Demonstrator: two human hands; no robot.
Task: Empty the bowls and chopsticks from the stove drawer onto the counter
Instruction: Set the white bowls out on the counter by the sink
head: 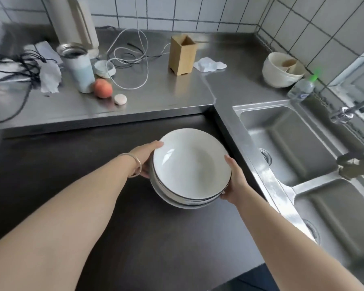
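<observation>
I hold a stack of white bowls (190, 166) with dark rims between both hands, in the air in front of the steel counter (160, 95). My left hand (144, 158) grips the stack's left side, thumb on the top rim. On the right side, my right hand (236, 181) clasps the stack from below and beside. Below the bowls lies a dark surface (122, 217); no drawer or chopsticks can be made out. An empty wooden holder (182, 54) stands on the counter behind.
On the counter stand a steel tumbler (79, 68), a peach (102, 88), a round pink piece (120, 99), tangled cables (130, 57), tissues (209, 64) and a cream jug (75, 19). Stacked cream bowls (282, 69) and a bottle (301, 89) sit near the double sink (292, 143) on the right.
</observation>
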